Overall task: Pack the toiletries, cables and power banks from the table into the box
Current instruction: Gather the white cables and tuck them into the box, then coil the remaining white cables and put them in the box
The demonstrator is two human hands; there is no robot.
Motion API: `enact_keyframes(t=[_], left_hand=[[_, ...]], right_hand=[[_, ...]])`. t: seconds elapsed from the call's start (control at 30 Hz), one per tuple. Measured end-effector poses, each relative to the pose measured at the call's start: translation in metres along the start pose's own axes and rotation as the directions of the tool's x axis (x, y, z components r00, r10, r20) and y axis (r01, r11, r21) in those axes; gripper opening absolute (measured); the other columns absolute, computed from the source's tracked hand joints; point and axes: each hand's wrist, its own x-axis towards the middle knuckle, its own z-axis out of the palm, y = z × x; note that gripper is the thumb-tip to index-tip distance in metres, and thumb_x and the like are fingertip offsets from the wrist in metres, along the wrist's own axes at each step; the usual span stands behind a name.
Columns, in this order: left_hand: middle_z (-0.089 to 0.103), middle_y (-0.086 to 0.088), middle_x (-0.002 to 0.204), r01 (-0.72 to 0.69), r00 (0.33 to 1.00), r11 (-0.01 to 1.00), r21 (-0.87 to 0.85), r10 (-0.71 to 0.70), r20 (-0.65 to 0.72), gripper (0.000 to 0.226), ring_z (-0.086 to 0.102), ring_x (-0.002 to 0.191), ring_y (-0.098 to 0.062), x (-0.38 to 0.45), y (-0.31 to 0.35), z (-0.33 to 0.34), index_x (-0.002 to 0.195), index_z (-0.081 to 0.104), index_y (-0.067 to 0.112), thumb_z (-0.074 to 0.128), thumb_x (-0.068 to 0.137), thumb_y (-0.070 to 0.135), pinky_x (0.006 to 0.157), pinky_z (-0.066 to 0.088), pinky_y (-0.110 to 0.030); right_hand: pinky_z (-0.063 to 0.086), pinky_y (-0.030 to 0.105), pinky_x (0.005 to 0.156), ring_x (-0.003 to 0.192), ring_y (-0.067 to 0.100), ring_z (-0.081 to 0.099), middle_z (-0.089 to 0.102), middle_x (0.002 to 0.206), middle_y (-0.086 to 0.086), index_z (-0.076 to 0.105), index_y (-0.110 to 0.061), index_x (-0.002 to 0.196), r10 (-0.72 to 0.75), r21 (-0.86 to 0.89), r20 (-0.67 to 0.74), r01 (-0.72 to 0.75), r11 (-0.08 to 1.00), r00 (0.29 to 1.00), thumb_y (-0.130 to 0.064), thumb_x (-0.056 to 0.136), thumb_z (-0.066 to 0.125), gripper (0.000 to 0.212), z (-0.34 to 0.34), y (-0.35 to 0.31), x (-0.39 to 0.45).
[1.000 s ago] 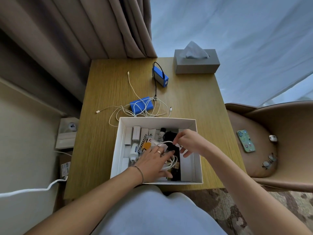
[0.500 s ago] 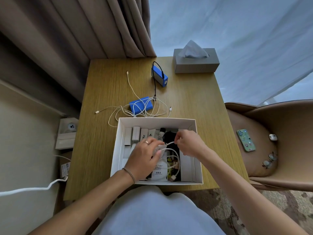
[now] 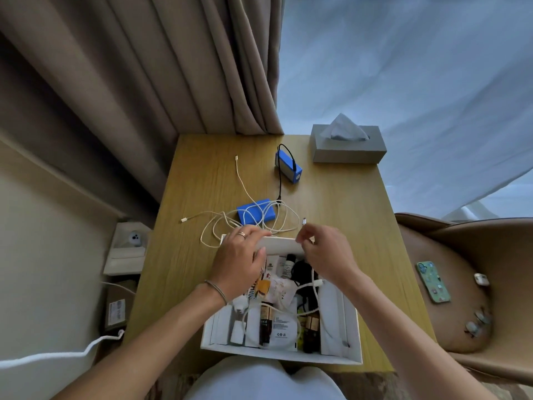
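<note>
A white box point(image 3: 358, 336) sits at the table's near edge, holding toiletries point(image 3: 278, 287), a white cable point(image 3: 317, 295) and a black cable point(image 3: 301, 269). Beyond its far rim a tangle of white cables point(image 3: 219, 226) lies over a flat blue power bank point(image 3: 253, 212). A second blue power bank point(image 3: 288, 166) stands further back with a black cable point(image 3: 279, 183) plugged in. My left hand point(image 3: 239, 261) stretches over the far rim, fingertips on the cable loops. My right hand point(image 3: 326, 249) pinches the white cable just below its plug point(image 3: 304, 220).
A grey tissue box point(image 3: 349, 145) stands at the table's far right corner. Curtains hang behind the wooden table point(image 3: 346, 203). A tan chair point(image 3: 461, 284) to the right holds a phone point(image 3: 432, 281), an earbud case point(image 3: 481, 279) and glasses point(image 3: 476, 321).
Both hands have left the inside of the box and reached forward to the cable tangle past its far rim. The white cable they handled now lies in the box.
</note>
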Motion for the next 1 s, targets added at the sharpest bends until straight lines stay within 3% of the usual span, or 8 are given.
enact_keyframes(t=[0.13, 0.23, 0.33, 0.53, 0.6, 0.67, 0.83, 1.0], left_hand=[[0.063, 0.002, 0.114, -0.01, 1.0, 0.999, 0.047, 0.01, 0.006, 0.032, 0.056, 0.107, -0.017, 0.027, -0.021, -0.014, 0.121, 0.065, 0.018, 0.058, 0.09, 0.012, 0.092, 0.048, -0.035], [0.062, 0.001, 0.115, -0.007, 0.999, 0.995, 0.096, 0.002, 0.047, 0.033, 0.055, 0.108, -0.018, 0.049, -0.044, -0.016, 0.123, 0.064, 0.019, 0.056, 0.092, 0.013, 0.09, 0.049, -0.035], [0.061, 0.003, 0.115, 0.004, 0.995, 0.992, 0.13, -0.017, 0.1, 0.034, 0.054, 0.108, -0.017, 0.07, -0.068, -0.014, 0.125, 0.063, 0.02, 0.054, 0.092, 0.014, 0.09, 0.049, -0.033], [0.06, 0.006, 0.117, 0.004, 0.979, 0.987, 0.162, -0.037, 0.201, 0.035, 0.052, 0.11, -0.013, 0.113, -0.111, 0.0, 0.124, 0.06, 0.026, 0.051, 0.092, 0.015, 0.087, 0.05, -0.031], [0.059, 0.007, 0.119, -0.006, 0.967, 0.985, 0.175, -0.039, 0.251, 0.036, 0.052, 0.112, -0.012, 0.127, -0.121, 0.007, 0.125, 0.059, 0.028, 0.049, 0.093, 0.016, 0.084, 0.05, -0.028], [0.058, 0.006, 0.12, -0.03, 0.957, 0.98, 0.197, -0.029, 0.289, 0.038, 0.051, 0.113, -0.013, 0.139, -0.129, 0.015, 0.127, 0.058, 0.029, 0.049, 0.093, 0.013, 0.083, 0.048, -0.027], [0.054, -0.001, 0.132, -0.172, 0.916, 0.915, 0.365, 0.012, 0.4, 0.05, 0.044, 0.128, -0.02, 0.169, -0.142, 0.039, 0.135, 0.055, 0.026, 0.058, 0.089, 0.006, 0.105, 0.042, -0.037], [0.059, -0.002, 0.123, -0.281, 0.891, 0.803, 0.526, 0.015, 0.454, 0.023, 0.047, 0.121, -0.021, 0.186, -0.154, 0.052, 0.113, 0.067, 0.025, 0.06, 0.093, 0.018, 0.099, 0.041, -0.039]], right_hand=[[0.046, 0.024, 0.059, 0.07, 0.006, 0.061, 0.075, 0.102, -0.011, 0.073, -0.025, 0.096, -0.005, 0.005, 0.036, 0.005, 1.0, 0.999, -0.013, 0.092, 0.053, 0.024, -0.003, -0.016, 0.027], [0.053, 0.027, 0.067, 0.08, 0.01, 0.065, 0.075, 0.104, -0.009, 0.074, -0.024, 0.1, -0.011, 0.012, 0.046, 0.01, 1.0, 0.999, -0.016, 0.094, 0.053, 0.023, -0.001, -0.026, 0.049], [0.046, 0.024, 0.063, 0.081, 0.011, 0.063, 0.075, 0.102, -0.007, 0.075, -0.022, 0.099, -0.006, 0.022, 0.026, 0.005, 1.0, 1.0, -0.016, 0.093, 0.054, 0.022, 0.006, -0.031, 0.07], [0.053, 0.029, 0.074, 0.088, 0.014, 0.066, 0.076, 0.098, -0.005, 0.075, -0.021, 0.095, 0.06, 0.072, 0.035, -0.063, 0.995, 0.998, -0.013, 0.092, 0.054, 0.022, 0.028, -0.039, 0.109], [0.052, 0.024, 0.069, 0.085, 0.011, 0.065, 0.073, 0.093, -0.007, 0.075, -0.022, 0.094, 0.087, 0.107, 0.029, -0.09, 0.99, 0.996, -0.013, 0.093, 0.055, 0.021, 0.035, -0.039, 0.117], [0.042, 0.013, 0.06, 0.077, 0.004, 0.061, 0.068, 0.087, -0.011, 0.074, -0.024, 0.092, 0.111, 0.133, 0.025, -0.114, 0.985, 0.993, -0.014, 0.093, 0.056, 0.021, 0.042, -0.038, 0.122], [0.039, 0.013, 0.055, 0.067, -0.007, 0.057, 0.06, 0.074, -0.023, 0.069, -0.032, 0.083, 0.17, 0.18, 0.023, -0.171, 0.969, 0.985, -0.013, 0.09, 0.057, 0.023, 0.052, -0.032, 0.124], [0.04, 0.014, 0.057, 0.071, -0.004, 0.058, 0.066, 0.084, -0.017, 0.075, -0.022, 0.09, 0.188, 0.213, 0.032, -0.191, 0.958, 0.982, -0.009, 0.087, 0.053, 0.025, 0.055, -0.027, 0.121]])
